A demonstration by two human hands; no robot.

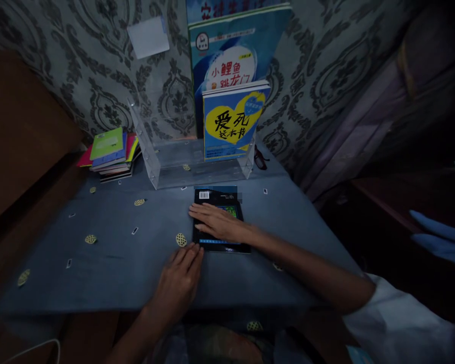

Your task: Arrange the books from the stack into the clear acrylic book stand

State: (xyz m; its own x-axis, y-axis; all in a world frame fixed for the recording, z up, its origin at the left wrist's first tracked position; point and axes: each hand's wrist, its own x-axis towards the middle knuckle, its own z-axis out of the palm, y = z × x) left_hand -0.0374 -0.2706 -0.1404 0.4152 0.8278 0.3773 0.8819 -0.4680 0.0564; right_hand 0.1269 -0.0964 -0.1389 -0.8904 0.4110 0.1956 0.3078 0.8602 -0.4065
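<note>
A dark book (223, 247) with a barcode at its upper left and a small coloured picture lies flat on the blue-grey tablecloth. Across its middle rests my right hand (218, 222), flat with fingers stretched to the left, covering part of the cover. My left hand (182, 275) lies palm down on the cloth at the book's lower left corner. Its fingers are extended, and the fingertips are at the book's edge. Neither hand grips anything.
Behind the book stands a clear acrylic rack (167, 174) holding a blue book with a yellow heart (231, 121) and taller picture books (246, 48). A stack of notebooks (108, 151) sits at the back left. Dark glasses (261, 159) lie right of the rack.
</note>
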